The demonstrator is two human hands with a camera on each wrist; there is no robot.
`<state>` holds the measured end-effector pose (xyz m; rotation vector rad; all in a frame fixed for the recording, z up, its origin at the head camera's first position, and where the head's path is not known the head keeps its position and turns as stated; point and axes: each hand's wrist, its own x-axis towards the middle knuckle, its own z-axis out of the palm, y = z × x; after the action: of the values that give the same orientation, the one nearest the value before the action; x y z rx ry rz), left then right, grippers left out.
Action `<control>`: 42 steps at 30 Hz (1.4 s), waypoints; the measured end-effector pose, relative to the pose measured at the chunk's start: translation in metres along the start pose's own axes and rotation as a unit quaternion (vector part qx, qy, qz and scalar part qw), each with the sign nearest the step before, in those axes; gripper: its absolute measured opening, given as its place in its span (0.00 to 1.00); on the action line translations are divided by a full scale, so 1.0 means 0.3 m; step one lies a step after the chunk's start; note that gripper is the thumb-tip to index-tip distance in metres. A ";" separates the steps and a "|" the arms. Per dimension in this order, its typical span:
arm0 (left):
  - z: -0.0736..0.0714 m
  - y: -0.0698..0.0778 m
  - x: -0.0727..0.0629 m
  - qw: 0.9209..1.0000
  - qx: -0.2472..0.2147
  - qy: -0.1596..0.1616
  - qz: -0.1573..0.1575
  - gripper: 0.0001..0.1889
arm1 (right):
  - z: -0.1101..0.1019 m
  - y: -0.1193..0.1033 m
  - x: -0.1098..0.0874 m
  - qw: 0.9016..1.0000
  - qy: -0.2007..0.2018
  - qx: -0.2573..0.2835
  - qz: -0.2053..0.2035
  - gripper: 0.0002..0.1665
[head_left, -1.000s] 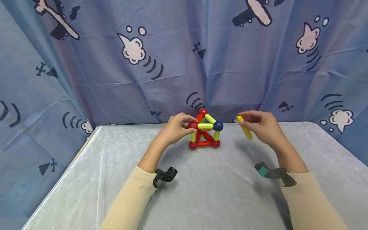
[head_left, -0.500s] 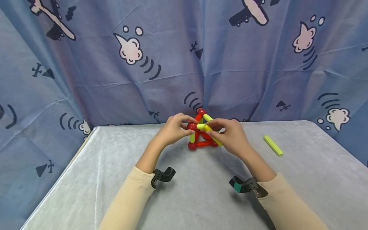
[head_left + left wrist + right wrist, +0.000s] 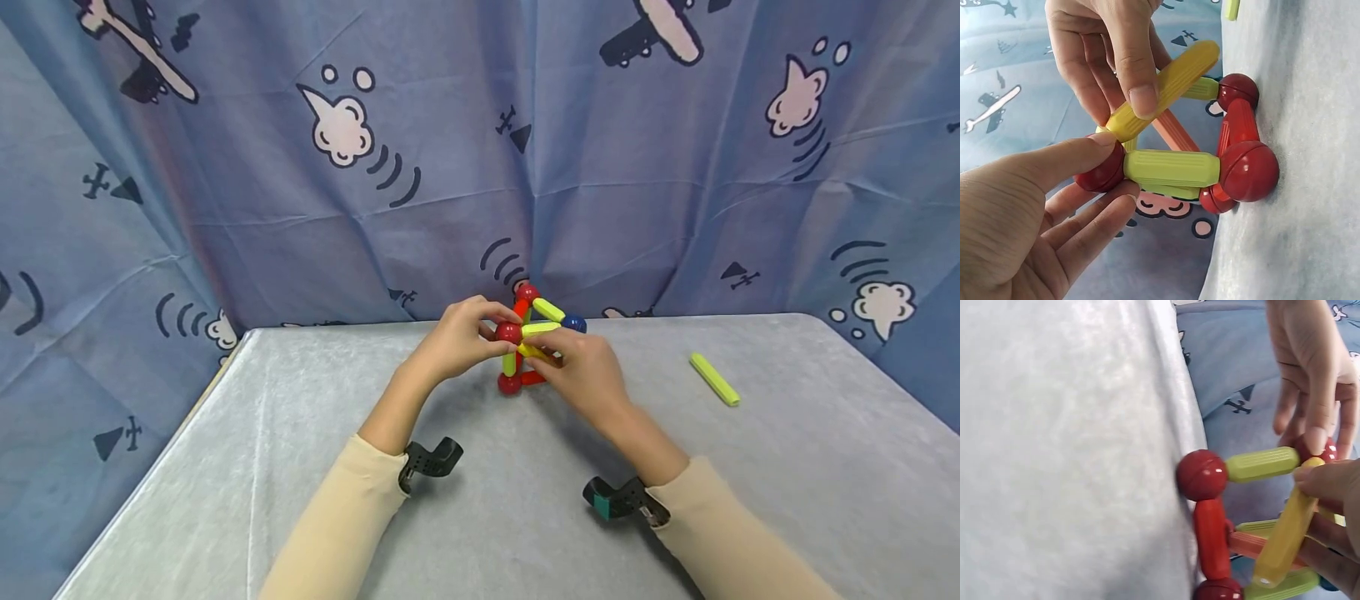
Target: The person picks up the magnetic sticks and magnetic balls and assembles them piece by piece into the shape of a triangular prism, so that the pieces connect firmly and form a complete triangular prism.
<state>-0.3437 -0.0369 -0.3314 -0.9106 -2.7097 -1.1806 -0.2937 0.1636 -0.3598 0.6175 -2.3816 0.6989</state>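
Note:
A frame of magnetic rods and balls stands on the table. My left hand [image 3: 456, 337] holds the red ball [image 3: 508, 333] at its upper left front corner between thumb and fingers. A yellow rod [image 3: 1179, 81] is pinched in my right hand [image 3: 588, 375], slanting, with one end at that red ball. Below the ball, a lime-green upright rod [image 3: 1172, 169] runs down to a lower red ball [image 3: 1250, 170]. A dark blue ball [image 3: 575, 323] shows behind the right hand, which hides much of the frame's right side in the head view.
One loose lime-green rod [image 3: 714, 380] lies on the white-covered table [image 3: 487, 517] to the right. Directly behind the frame hangs a blue printed curtain [image 3: 450, 208]. The table's left edge [image 3: 150, 483] runs along the left side.
My right hand has moved left, bringing the yellow rod from the right over to the held red ball. The loose lime-green rod has come into view. My left hand stays on the ball.

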 end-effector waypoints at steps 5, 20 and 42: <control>0.005 -0.005 0.003 1.000 0.003 0.002 -0.001 0.15 | 0.019 0.006 -0.012 1.000 0.026 -0.011 0.005 0.15; -0.003 -0.004 0.002 1.000 0.002 -0.004 -0.018 0.15 | -0.050 0.167 0.004 0.967 0.057 0.116 0.218 0.28; 0.003 0.015 0.001 1.000 0.021 -0.005 -0.015 0.15 | 0.041 0.245 -0.051 0.941 -0.142 0.223 0.212 0.23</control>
<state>-0.3414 -0.0339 -0.3291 -0.8773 -2.7546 -1.1224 -0.3287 0.2158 -0.4025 0.3978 -2.6714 1.4532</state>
